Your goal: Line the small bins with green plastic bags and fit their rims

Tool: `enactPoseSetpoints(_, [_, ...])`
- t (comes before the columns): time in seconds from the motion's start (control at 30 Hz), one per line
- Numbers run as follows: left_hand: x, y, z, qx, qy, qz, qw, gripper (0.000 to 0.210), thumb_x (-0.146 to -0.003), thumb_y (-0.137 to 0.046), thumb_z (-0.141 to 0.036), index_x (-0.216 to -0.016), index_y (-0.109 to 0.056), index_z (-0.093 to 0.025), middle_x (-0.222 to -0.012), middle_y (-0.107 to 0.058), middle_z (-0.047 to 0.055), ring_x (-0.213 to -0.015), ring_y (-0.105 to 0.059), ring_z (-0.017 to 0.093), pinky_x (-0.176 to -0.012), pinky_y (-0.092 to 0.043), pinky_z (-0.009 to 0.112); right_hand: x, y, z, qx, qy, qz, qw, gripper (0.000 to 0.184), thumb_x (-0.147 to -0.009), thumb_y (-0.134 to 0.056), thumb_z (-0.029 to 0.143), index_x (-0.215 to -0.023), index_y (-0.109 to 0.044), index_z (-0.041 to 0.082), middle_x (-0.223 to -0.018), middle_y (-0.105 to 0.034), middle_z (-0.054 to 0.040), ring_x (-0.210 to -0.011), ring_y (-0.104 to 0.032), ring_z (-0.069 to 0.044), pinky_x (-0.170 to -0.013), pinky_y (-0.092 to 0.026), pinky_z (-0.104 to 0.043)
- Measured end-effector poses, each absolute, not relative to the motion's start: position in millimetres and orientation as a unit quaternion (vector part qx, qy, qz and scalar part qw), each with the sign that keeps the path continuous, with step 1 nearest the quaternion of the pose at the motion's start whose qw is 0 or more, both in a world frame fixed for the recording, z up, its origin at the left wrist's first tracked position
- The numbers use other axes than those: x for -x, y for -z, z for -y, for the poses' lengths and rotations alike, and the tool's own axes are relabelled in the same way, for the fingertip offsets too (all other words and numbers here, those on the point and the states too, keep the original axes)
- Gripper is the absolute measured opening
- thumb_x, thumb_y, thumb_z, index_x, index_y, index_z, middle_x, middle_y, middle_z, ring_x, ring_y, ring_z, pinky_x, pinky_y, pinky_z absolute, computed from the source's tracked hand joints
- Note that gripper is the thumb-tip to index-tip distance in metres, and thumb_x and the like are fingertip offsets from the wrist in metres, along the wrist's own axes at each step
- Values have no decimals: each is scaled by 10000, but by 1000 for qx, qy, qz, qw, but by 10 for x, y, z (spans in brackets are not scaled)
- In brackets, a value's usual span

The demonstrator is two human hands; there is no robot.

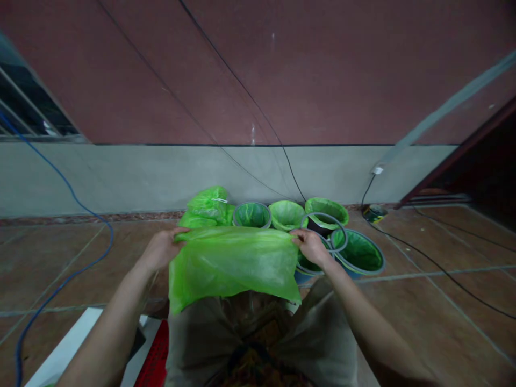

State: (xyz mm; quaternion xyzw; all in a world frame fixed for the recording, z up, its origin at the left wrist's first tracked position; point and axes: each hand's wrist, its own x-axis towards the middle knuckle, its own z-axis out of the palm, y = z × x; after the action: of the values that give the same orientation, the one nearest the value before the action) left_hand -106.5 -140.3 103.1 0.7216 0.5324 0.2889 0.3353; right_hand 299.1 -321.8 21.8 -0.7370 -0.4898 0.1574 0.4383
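- We have the green bag (236, 263) spread between both hands, above our knees (193, 344) and on the near side of the bins.
- Long axis runs left to right, roughly level; top edge fairly taut, loose lower edge hangs toward us, dipping lowest at the left corner. Can't tell which edge is the mouth.
- Our left hand (163, 248): grip pinched closed on the bag's upper left corner.
- Our right hand (311, 246): grip pinched closed on the upper right corner.
- Grey ring (345, 239) just beside our right hand, tilted over the bins; can't tell if it touches the hand.
- Behind the bag, left to right: green plastic pile (207, 207), grey-rimmed bin (269, 212), light-green-lined bin (288, 216), dark lined bin (327, 204).
- Nearer us on the right: blue bin (384, 263), green-lined; another bin (308, 269) beside it, partly hidden by our right hand and the bag.
- Bag also covers part of the pile's front.
- Blue cable (72, 193) on the left; black cable (439, 274) and small tin (374, 214) on the right, on the tiled floor (435, 306).
- White board (68, 344) and red item (155, 355) lower left, partly behind our left arm.
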Motion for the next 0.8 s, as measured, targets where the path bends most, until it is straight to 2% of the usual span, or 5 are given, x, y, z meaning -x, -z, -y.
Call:
enactPoseSetpoints(0.13, [1064, -995, 1384, -784, -280, -523, 185, 125, -583, -692, -233, -697, -742, -243, -930, -751, 90, -998, -663, 342, -970, -480, 434, -3041, -281, 3269, 721, -105, 493, 476, 204, -780, -635, 409, -770, -698, 216, -1019, -692, -87, -954, -626, -240, -933, -459, -402])
enactPoseSetpoints(0.23, [1071, -962, 1414, -766, -369, -463, 251, 112, -586, -720, -307, -672, -705, -237, -1204, -689, 88, -1181, -580, 321, -1081, -407, 417, -3065, -295, 3291, 654, -155, 457, 582, 309, -814, -617, 519, -772, -641, 213, -1091, -675, -80, -1026, -607, -236, -930, -457, -375])
enactPoseSetpoints(0.37, [1025, -974, 1513, -703, -426, -409, 396, 250, -696, -700, -438, -820, -648, -227, -950, -689, 51, -919, -631, 230, -833, -499, 302, -3023, -336, 3264, 619, -192, 374, 663, 348, -853, -551, 564, -816, -551, 218, -753, -587, 11, -720, -542, -163, -712, -449, -286])
enactPoseSetpoints(0.47, [942, -1024, 1610, -699, -442, -468, 312, 221, -781, -637, -430, -830, -556, -230, -717, -574, -12, -678, -548, 173, -656, -437, 254, -2945, -409, 3240, 669, -68, 366, 643, 354, -876, -497, 553, -782, -522, 213, -709, -536, 12, -694, -499, -158, -699, -419, -281])
enactPoseSetpoints(0.8, [894, -818, 1533, -749, -323, -546, 191, 105, -806, -551, -343, -837, -548, -243, -676, -616, 16, -713, -628, 238, -683, -446, 273, -2893, -105, 3191, 751, -28, 369, 546, 426, -878, -451, 609, -806, -599, 216, -752, -640, -51, -707, -571, -193, -691, -448, -301])
